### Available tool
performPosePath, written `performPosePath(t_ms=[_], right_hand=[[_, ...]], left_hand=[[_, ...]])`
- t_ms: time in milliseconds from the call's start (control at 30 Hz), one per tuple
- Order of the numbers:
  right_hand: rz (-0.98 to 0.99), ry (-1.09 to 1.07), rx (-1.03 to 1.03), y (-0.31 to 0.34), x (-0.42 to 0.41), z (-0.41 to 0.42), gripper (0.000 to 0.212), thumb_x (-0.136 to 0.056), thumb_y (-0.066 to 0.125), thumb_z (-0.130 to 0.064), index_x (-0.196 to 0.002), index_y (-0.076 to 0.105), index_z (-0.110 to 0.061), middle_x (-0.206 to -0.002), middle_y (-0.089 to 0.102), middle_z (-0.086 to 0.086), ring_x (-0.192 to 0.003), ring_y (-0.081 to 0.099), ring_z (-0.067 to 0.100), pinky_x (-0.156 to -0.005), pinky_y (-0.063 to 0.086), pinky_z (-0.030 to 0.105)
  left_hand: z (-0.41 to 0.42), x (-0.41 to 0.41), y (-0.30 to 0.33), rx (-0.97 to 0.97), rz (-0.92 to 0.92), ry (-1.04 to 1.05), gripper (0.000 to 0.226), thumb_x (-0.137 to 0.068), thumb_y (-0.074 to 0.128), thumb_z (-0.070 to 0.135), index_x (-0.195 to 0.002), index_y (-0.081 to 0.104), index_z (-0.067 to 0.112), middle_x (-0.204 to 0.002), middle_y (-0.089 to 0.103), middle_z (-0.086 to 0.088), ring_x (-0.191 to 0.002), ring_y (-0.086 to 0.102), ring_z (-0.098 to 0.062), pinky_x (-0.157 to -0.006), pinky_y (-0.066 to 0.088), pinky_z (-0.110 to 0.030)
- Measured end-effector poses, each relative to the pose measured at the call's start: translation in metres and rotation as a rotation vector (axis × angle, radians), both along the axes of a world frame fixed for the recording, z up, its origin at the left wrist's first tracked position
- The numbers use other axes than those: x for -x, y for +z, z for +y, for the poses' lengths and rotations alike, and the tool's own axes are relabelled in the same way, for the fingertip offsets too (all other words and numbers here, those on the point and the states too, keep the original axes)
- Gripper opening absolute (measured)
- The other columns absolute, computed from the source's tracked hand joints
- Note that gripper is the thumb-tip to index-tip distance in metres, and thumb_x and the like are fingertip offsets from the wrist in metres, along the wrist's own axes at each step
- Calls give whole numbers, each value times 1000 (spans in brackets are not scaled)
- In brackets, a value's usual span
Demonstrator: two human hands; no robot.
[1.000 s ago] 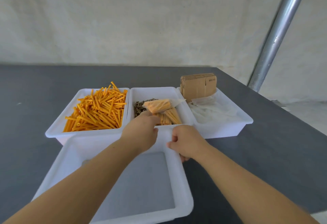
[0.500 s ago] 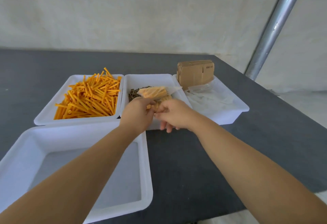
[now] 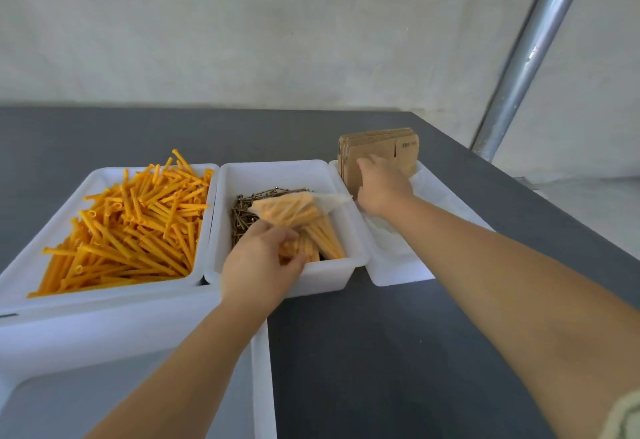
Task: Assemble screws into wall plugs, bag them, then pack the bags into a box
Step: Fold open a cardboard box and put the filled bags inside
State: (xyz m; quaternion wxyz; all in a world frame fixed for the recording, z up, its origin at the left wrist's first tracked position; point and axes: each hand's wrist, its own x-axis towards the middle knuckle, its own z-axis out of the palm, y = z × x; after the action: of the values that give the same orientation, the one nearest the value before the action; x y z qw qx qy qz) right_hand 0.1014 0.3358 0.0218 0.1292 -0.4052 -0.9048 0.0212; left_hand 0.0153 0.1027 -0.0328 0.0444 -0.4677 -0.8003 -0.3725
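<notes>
Head view: flat corrugated cardboard boxes (image 3: 379, 152)

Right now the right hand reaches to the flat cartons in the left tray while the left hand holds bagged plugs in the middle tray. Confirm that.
Not quite. The head view shows the right hand on the flat cartons in the right tray, not the left one. The left hand does hold bagged plugs in the middle tray.

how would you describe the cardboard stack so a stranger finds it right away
On the dark grey table stand three white plastic trays in a row. In the far corner of the rightmost white tray stands a stack of flat brown cardboard boxes, with the right hand on it. It is the only brown thing there.
</notes>
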Motion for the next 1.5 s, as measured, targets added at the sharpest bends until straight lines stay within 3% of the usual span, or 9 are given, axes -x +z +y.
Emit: performPosePath(t_ms=[133,333,433,567,900,1033,1133,1233,1500], right_hand=[[-75,-55,-35,-6,23,31,83,-91,56,-19,-158,5,-19,-166,0,3,-152,3,28,-120,24,41],[24,-41,-146,-19,32,30,70,-99,41,-16,-157,5,-9,-166,4,8,-151,8,29,-123,15,39],[117,-45,-177,-25,20,22,58,-101,43,-22,-153,24,-4,-160,22,13,-143,28,30,-114,34,40],[245,87,-231,-23,-3,21,21,-95,56,-29,-102,59,-9,-108,57,7,-90,57,25,-64,46,34],[464,0,-190,34,-5,12,21,-99,48,-11,-101,68,-4,-103,66,13,-92,60,29,-73,40,31],[575,31,-295,69,-10,-4,21,-100,45,-15,-106,62,-4,-103,65,14,-91,61,30,-75,47,38],[665,126,-364,88,-14,-28,18,-97,46,-15,-104,60,-7,-96,66,9,-86,61,27,-78,48,44],[736,316,-340,100,-18,-54,15,-90,49,-7,-98,62,-4,-92,66,10,-86,60,26,-79,48,43],[780,545,-82,110,-56,-129,25,-82,52,-3,-94,72,-11,-90,66,3,-85,62,19,-76,48,27]], left_hand=[[-2,3,1,37,13,-48,22,-79,67,57,-90,64,38,-86,52,20,-73,51,-1,-60,37,-15],[-5,5,0,129,52,-104,34,-80,59,66,-101,63,40,-93,52,23,-84,54,-2,-67,45,-16],[-6,5,3,182,66,-138,47,-78,61,66,-115,61,38,-104,52,21,-93,54,-3,-78,51,-23],[-14,9,6,295,100,-220,58,-74,74,57,-126,55,40,-113,51,20,-103,52,-4,-88,50,-28],[-64,42,12,449,424,-278,58,-83,72,40,-135,48,36,-118,53,12,-108,53,-11,-86,49,-27],[-73,48,16,480,742,-312,69,-66,84,18,-130,58,22,-97,62,2,-82,60,-19,-64,53,-31],[-71,46,12,478,827,-322,64,-83,68,17,-142,42,25,-118,56,1,-103,56,-20,-86,48,-33],[-73,40,16,375,611,-261,54,-90,63,32,-141,47,29,-127,53,5,-111,55,-18,-91,46,-32],[-66,-9,46,-170,-210,-25,38,-96,52,6,-132,55,19,-115,64,0,-94,67,-13,-78,49,-26]])
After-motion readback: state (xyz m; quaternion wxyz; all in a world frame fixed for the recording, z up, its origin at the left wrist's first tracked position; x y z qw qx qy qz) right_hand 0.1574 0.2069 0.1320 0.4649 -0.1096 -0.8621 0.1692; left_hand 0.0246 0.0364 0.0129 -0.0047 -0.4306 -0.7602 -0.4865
